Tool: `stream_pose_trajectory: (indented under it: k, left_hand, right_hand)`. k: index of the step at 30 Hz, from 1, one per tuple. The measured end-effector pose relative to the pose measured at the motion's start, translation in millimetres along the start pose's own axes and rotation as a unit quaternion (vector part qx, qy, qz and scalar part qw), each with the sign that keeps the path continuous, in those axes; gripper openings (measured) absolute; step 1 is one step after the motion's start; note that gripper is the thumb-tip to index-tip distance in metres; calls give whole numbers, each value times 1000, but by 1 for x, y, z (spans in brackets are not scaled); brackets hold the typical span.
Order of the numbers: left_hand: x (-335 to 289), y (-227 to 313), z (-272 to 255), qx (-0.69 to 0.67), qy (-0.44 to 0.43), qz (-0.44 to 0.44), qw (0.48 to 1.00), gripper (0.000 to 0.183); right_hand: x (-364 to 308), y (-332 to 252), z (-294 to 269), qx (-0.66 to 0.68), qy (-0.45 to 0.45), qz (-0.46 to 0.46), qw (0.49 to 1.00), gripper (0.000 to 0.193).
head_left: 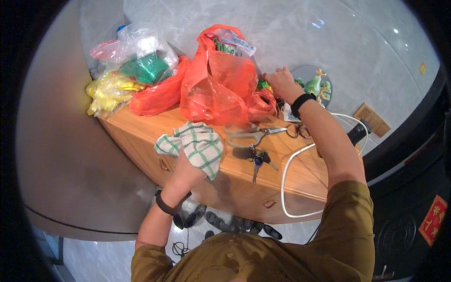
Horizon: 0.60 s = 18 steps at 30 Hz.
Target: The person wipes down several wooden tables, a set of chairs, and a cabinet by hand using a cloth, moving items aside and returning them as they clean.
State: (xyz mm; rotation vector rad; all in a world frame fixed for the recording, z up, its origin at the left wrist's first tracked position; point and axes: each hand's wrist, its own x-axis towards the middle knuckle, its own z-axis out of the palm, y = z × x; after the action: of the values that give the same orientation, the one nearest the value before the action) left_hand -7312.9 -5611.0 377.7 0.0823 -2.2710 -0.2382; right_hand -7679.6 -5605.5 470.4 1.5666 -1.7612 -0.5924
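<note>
My left hand (187, 170) is closed on a white cloth with green checks (203, 146), which drapes over the fingers at the front edge of the wooden cabinet top. At the back, my right hand (283, 85) reaches beside a large red plastic bag (213, 87), its fingers curled down. A small green and yellow item (264, 86) shows right by these fingers; what they grip is hidden. Scissors with grey handles (251, 136) lie between my hands, with a bunch of keys (257, 157) just in front of them.
Clear, green and yellow plastic bags (148, 68) are heaped at the left. Behind my right hand stands a round grey ornament with a green vase design (314, 85). A white cable (283, 188) loops over the cabinet front (239, 195). Shoes (218, 221) stand on the floor below.
</note>
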Motion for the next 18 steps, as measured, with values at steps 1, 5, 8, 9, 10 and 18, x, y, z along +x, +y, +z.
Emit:
stream_pose_trajectory:
  k: [1,5,8,9,10,18]
  left_hand:
    - [1,1,0,-10,5,-8,1000,29]
    - [6,0,0,-29,59,-10,998,17]
    - [5,0,3,-31,71,-9,997,17]
    - [3,0,3,-31,72,-11,997,17]
    - [3,0,3,-30,74,-14,997,18]
    - [2,0,-1,-26,57,-7,998,21]
  right_hand:
    - [2,2,3,5,-6,1,1000,44]
    - [11,6,-8,57,-58,25,996,47]
    - [13,18,-4,124,-42,52,990,44]
    - [16,21,-6,150,-22,58,987,43]
    - [19,26,-8,185,-9,55,981,41]
    - [38,73,-50,432,70,70,897,48]
